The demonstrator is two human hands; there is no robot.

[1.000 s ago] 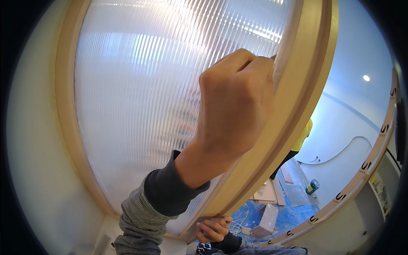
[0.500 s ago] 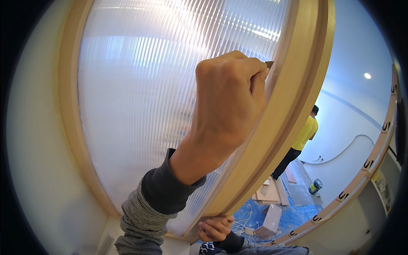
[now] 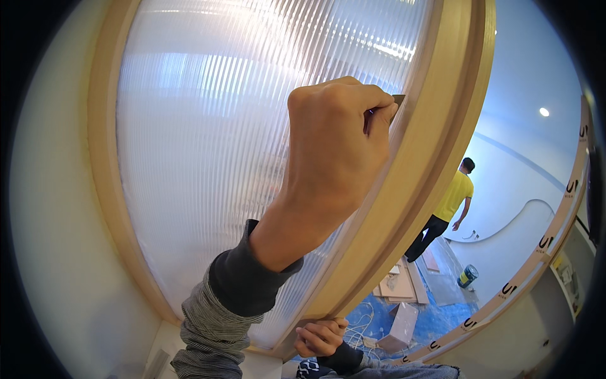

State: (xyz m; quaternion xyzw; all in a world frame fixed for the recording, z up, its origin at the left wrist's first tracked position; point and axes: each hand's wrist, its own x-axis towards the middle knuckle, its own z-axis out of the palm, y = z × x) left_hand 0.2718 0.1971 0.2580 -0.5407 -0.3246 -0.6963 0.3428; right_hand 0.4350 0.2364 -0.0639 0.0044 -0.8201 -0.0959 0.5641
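Observation:
My left hand is raised in front of a ribbed translucent panel, its back toward me. Between thumb and forefinger it pinches a thin, dark, flat blade, whose pointed end lies at the seam where the panel meets the pale wooden frame. The rest of the blade is hidden by the fingers. Low down, by the bottom of that frame, my right hand is closed with its fingers curled. Whatever it may hold cannot be made out.
Beyond the frame a person in a yellow shirt stands near a white wall. Boards, a dark paint can, a box-shaped piece and white cable lie on blue floor sheeting. A taped door frame borders the right.
My left hand has shifted slightly left and tilted, so more of the blade shows. My right hand has stayed put. The person in yellow has come further into view, one arm now visible.

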